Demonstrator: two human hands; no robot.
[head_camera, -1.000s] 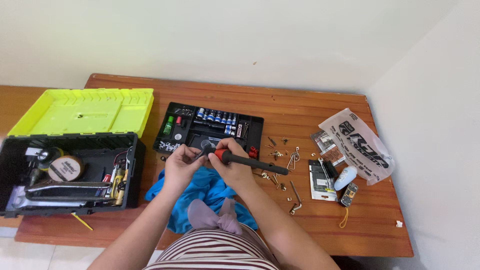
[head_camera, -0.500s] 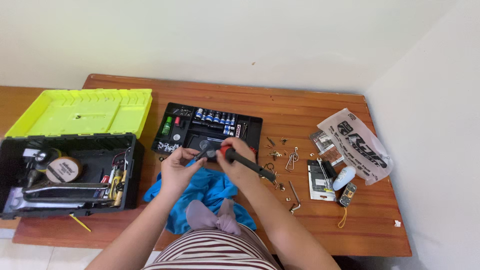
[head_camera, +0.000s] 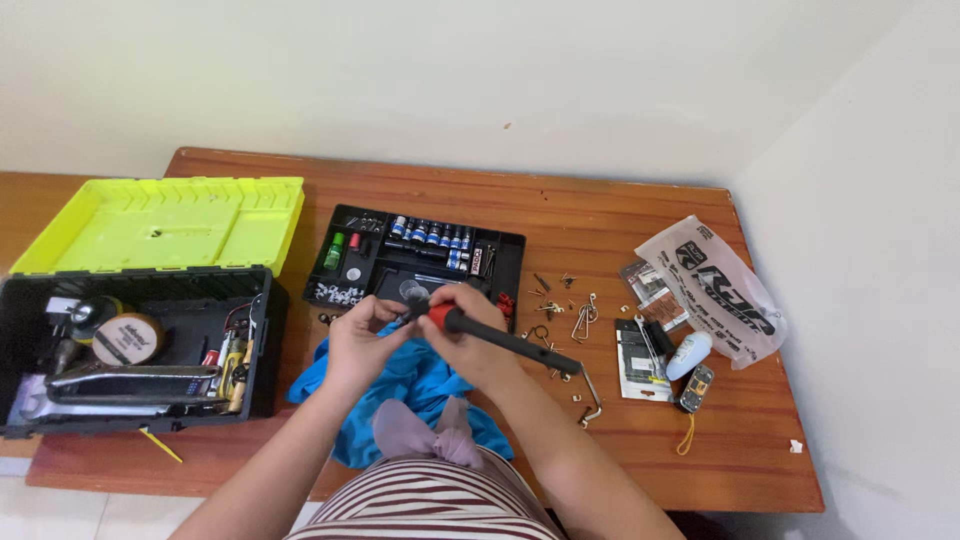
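Observation:
My right hand (head_camera: 478, 330) grips a black tool with a red collar (head_camera: 500, 335), a screwdriver-like handle that slants down to the right over the wooden table (head_camera: 640, 215). My left hand (head_camera: 362, 340) pinches at the tool's front tip (head_camera: 412, 313), fingers closed on it. Both hands hover just in front of a black bit tray (head_camera: 415, 260) with blue and green bits. A blue cloth (head_camera: 415, 390) lies under my hands, at the table's near edge.
An open black toolbox (head_camera: 130, 350) with a lime-green lid (head_camera: 165, 222) fills the left side. Loose screws and hooks (head_camera: 575, 320) are scattered right of the tray. A plastic bag (head_camera: 715, 285), small packets (head_camera: 635, 360) and a tiny device (head_camera: 697, 388) lie at the right.
The hands and the tool stay nearly in place; the tool's handle has tilted slightly downward to the right, and my fingers have shifted at its tip.

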